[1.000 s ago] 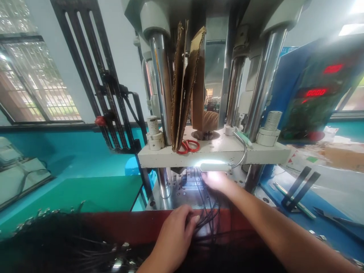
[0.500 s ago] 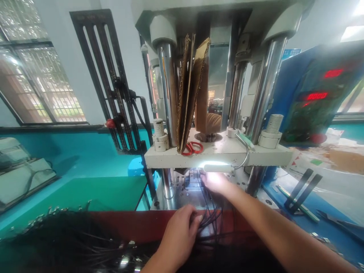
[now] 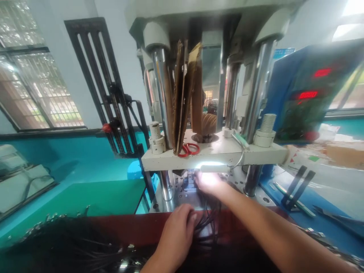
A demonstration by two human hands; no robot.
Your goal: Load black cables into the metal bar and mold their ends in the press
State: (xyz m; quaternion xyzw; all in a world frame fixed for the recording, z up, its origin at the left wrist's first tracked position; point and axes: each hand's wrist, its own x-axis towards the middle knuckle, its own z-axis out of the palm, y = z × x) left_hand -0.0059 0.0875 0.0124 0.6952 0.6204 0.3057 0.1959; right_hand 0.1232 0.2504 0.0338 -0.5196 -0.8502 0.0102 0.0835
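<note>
Black cables (image 3: pixel 207 220) run between the two hands (image 3: pixel 176 229) (image 3: pixel 209 183).

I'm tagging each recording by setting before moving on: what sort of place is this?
Probably a factory workshop, perhaps for cable work: a large press with polished columns stands in front, a control box with red digits is to its right, and black cables are heaped at lower left.

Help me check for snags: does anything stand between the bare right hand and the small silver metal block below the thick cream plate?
Nothing visible: the bare right hand is beside the small silver metal block. The white glowing bar lamp is above the hand, not between them. Glare and blur hide whether they touch.
</note>
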